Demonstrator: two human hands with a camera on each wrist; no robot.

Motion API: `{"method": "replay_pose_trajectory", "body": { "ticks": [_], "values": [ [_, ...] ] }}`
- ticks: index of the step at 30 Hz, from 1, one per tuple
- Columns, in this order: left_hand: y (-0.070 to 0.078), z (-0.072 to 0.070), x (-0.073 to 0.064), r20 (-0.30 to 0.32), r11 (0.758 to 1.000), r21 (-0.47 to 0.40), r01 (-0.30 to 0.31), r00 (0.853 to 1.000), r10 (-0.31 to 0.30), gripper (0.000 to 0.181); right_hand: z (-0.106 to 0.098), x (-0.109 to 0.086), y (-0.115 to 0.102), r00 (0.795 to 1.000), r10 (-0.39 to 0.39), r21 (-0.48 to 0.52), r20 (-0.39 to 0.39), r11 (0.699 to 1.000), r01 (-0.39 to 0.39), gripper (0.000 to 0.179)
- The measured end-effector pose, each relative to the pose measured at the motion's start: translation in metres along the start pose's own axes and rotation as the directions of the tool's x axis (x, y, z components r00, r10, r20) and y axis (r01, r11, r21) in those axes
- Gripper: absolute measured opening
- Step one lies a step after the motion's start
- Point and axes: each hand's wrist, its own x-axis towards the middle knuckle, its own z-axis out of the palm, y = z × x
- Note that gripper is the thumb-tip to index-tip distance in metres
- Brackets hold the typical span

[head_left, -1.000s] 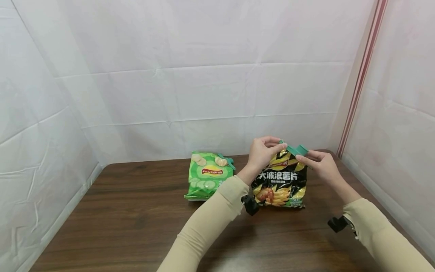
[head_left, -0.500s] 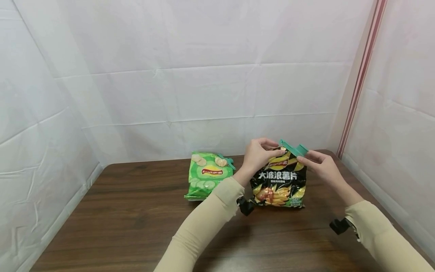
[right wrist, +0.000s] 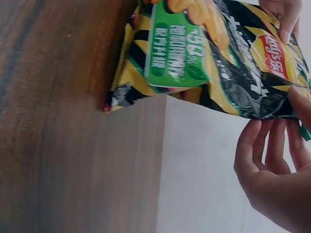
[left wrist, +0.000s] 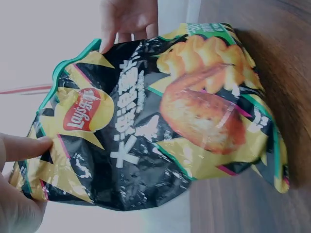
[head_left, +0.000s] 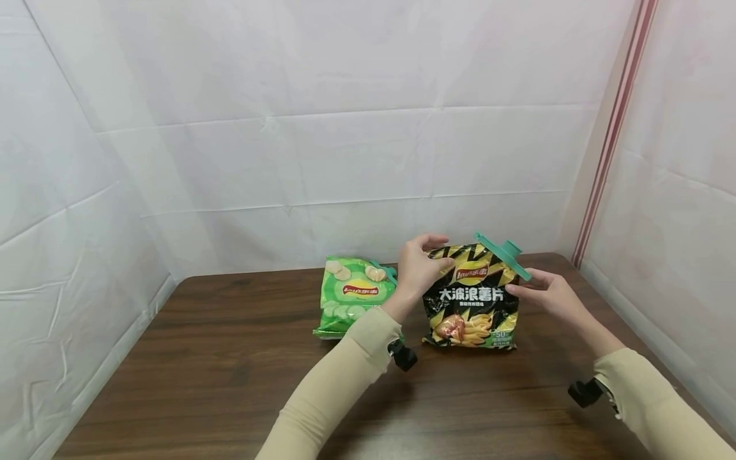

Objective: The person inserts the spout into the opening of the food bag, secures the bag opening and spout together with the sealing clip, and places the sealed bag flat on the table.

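A black and yellow bag of potato chips [head_left: 468,303] stands upright on the table. My left hand [head_left: 418,265] pinches its upper left corner, thumb on the printed front, as the left wrist view also shows. On the opposite side, my right hand [head_left: 546,292] grips the bag's upper right edge, thumb in front and fingers behind. A green bag clip [head_left: 505,253] sits slanted along the right part of the top edge, its lower end right by the right fingers. In the left wrist view the clip [left wrist: 59,70] runs along the bag's top edge.
A green bag of potato chips [head_left: 353,294] lies tilted to the left, partly behind the left forearm. Another green clip [head_left: 391,273] shows at its upper right corner. White sheeting [head_left: 356,160] encloses the wooden table [head_left: 218,345] at the back and sides.
My left hand has left the clip and moved left to the bag's corner. My right hand has shifted slightly down and right along the bag. The bag's top is spread wider.
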Motion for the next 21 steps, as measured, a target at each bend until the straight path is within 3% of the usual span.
{"method": "replay_pose_trajectory", "body": {
  "ticks": [5,8,11,13,18,21],
  "values": [
    [-0.006,0.0,-0.004,-0.061,1.0,-0.031,0.004,0.998,-0.005,0.035,0.006,0.001,0.012,0.998,0.047,0.101,0.04,0.994,-0.051,0.064],
    [-0.01,0.0,-0.007,-0.088,0.998,-0.051,0.025,0.996,-0.029,0.033,0.008,0.006,0.032,0.997,0.053,0.135,0.058,0.989,-0.06,0.072],
    [-0.015,0.0,-0.011,-0.084,0.996,-0.064,0.063,0.994,-0.069,0.033,0.009,0.008,0.042,0.996,0.056,0.152,0.069,0.986,-0.066,0.076],
    [-0.019,0.0,-0.014,-0.069,0.995,-0.059,0.079,0.994,-0.083,0.02,0.009,0.009,0.046,0.996,0.074,0.158,0.058,0.984,-0.083,0.077],
    [-0.029,0.002,-0.023,-0.037,0.994,-0.016,0.109,0.993,-0.11,0.031,0.008,0.003,0.034,0.993,0.109,0.117,0.05,0.987,-0.114,0.079],
    [-0.032,0.002,-0.025,-0.05,0.99,0.024,0.14,0.989,-0.138,0.02,0.008,-0.001,0.027,0.995,0.089,0.09,0.038,0.992,-0.092,0.071]
  ]
}}
